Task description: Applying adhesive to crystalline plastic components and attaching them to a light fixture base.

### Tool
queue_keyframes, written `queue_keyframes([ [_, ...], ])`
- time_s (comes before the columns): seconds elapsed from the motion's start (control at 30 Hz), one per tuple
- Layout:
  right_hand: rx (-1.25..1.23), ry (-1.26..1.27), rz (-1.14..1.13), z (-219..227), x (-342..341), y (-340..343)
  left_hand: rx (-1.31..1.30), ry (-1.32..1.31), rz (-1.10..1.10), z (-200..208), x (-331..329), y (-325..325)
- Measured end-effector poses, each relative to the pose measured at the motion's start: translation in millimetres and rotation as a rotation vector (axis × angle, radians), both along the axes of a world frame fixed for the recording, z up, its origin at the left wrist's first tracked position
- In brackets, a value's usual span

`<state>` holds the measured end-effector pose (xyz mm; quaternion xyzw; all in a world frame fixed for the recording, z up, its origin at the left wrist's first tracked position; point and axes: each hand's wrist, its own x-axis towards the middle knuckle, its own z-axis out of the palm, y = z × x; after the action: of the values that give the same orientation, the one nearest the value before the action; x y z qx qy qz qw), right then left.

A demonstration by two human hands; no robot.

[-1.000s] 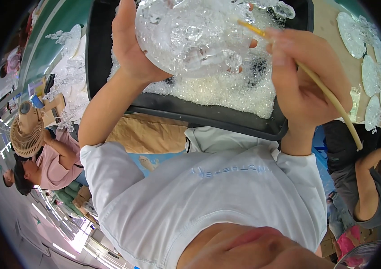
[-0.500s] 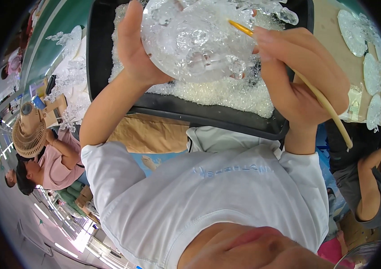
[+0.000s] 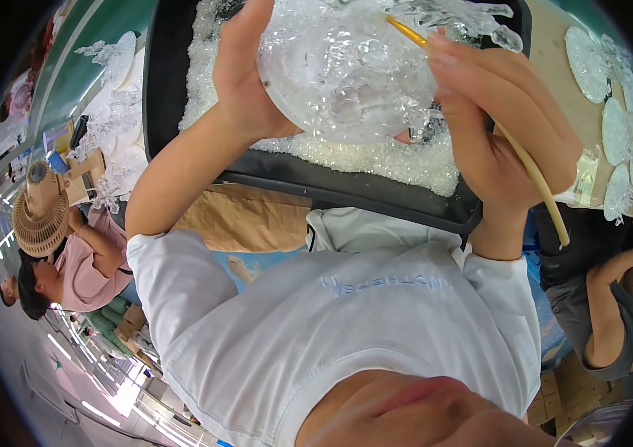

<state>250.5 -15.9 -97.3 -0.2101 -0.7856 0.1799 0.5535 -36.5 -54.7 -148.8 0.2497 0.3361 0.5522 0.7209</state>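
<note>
My left hand (image 3: pixel 246 86) grips a clear, bumpy disc-shaped piece (image 3: pixel 342 89) by its left edge, the thumb up along the side. Clear knobbly branches (image 3: pixel 495 26) stick out from the disc's upper right. In my right hand (image 3: pixel 506 119) a thin paintbrush (image 3: pixel 529 160) is pinched between thumb and fingers. Its gold ferrule (image 3: pixel 408 31) points to the upper left, over the disc; whether the tip touches the surface I cannot tell. Below both hands lies a black tray (image 3: pixel 346 195) with clear glittery granules (image 3: pixel 361 160) in it.
Several clear discs with branches (image 3: pixel 616 130) lie on the table to the right, and more clear pieces (image 3: pixel 111 130) at the left. A beige fan (image 3: pixel 41 216) and a person in pink (image 3: pixel 93 272) are at the left. Another person's arm (image 3: pixel 611 298) shows at the right.
The disc and my left hand have shifted a little to the right. The brush's front end sits slightly higher in the picture, and its rear end has swung slightly left.
</note>
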Motion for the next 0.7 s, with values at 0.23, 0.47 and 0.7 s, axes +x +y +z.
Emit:
queue_keyframes([
  [0.23, -0.026, -0.020, -0.050, 0, 5, -7, 0.050, -0.016, -0.190, 55, 76, 11],
  [0.47, 0.071, -0.098, -0.071, -2, -5, -5, 0.051, 0.020, -0.169, 56, 77, 9],
  [0.7, 0.077, 0.000, -0.106, -3, 1, -7, 0.070, 0.004, -0.168, 56, 77, 12],
])
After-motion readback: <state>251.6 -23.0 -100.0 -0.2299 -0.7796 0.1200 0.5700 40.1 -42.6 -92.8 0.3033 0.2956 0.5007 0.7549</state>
